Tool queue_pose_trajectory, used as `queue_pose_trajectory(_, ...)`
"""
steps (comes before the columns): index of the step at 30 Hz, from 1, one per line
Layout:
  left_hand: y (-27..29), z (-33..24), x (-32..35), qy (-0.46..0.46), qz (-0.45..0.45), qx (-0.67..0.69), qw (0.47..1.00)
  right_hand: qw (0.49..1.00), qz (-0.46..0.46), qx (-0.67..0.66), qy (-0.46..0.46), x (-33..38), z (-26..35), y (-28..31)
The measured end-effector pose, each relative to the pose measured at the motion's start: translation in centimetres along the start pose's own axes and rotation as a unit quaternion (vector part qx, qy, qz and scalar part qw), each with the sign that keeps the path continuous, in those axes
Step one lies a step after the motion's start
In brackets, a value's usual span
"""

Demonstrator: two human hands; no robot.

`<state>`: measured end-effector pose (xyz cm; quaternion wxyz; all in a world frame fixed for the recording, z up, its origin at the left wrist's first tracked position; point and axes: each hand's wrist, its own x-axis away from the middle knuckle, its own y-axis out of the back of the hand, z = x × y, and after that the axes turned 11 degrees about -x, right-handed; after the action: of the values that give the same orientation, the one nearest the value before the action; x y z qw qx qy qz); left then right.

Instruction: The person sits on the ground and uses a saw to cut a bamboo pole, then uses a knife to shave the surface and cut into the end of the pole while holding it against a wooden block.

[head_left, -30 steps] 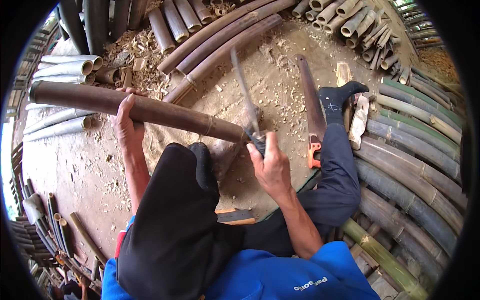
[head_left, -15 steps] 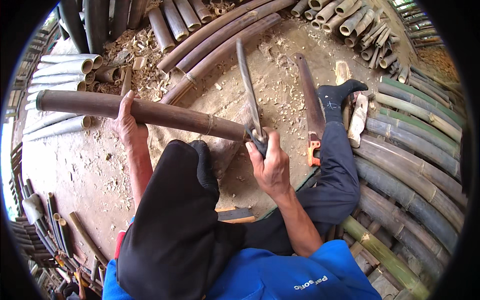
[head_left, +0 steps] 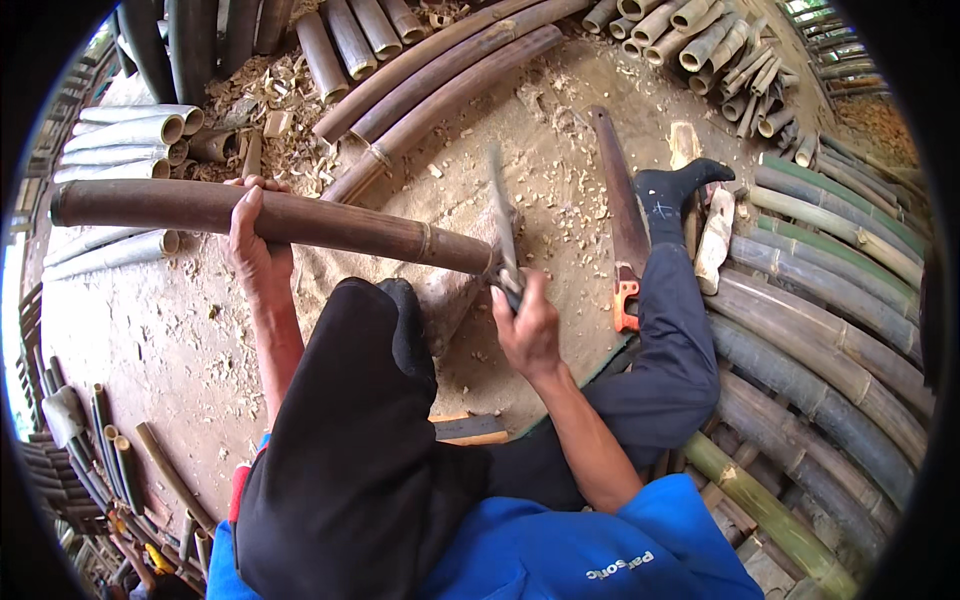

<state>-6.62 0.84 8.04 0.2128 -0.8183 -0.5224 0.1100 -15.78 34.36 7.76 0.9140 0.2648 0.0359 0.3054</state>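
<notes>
A brown bamboo tube lies across in front of me, its left end raised a little toward the far side. My left hand is wrapped round it left of the middle, the thumb on the near side. At the tube's right end, my right hand grips the dark handle of a knife, whose long blade points away from me and is smeared by motion. The blade's base meets or passes very near the tube's end; I cannot tell whether it touches. A block-like support is partly visible beneath that end.
A handsaw with an orange grip lies beside my outstretched right leg. Long bamboo poles line the right side. Cut tubes are stacked at left, more at far right. Shavings litter the floor.
The bamboo tube has slid slightly left. My right hand has shifted a little left and nearer, and the knife blade has swung, its tip now blurred and closer to the tube.
</notes>
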Motion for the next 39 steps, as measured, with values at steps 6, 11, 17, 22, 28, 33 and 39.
queue_pose_trajectory(6,0.7,-1.6,-0.5,0.074,-0.107,0.018,0.991,0.984,0.087,0.066,-0.142,-1.0,-0.2,0.7)
queue_pose_trajectory(11,0.1,-0.7,-1.3,-0.012,-0.185,-0.107,0.977,0.993,-0.029,-0.041,0.105,-0.8,3.8,1.5)
queue_pose_trajectory(17,-0.1,0.2,-1.8,0.021,-0.125,-0.086,0.988,0.975,0.098,0.116,-0.164,-1.2,-3.5,0.4)
queue_pose_trajectory(22,3.1,-0.2,-2.6,0.028,-0.060,-0.071,0.995,0.999,0.030,-0.014,0.017,-0.3,3.4,1.4)
queue_pose_trajectory(28,1.7,-0.1,-1.6,-0.008,0.033,-0.024,0.999,0.977,0.097,0.156,-0.104,-0.1,-3.8,-0.1)
queue_pose_trajectory(33,3.3,-1.3,-1.4,0.021,0.090,0.007,0.996,0.999,0.007,-0.031,0.040,0.6,0.6,0.4)
queue_pose_trajectory(39,0.8,-0.9,-1.5,0.045,-0.033,-0.007,0.998,0.987,0.079,0.107,-0.092,0.0,-2.2,-0.3)
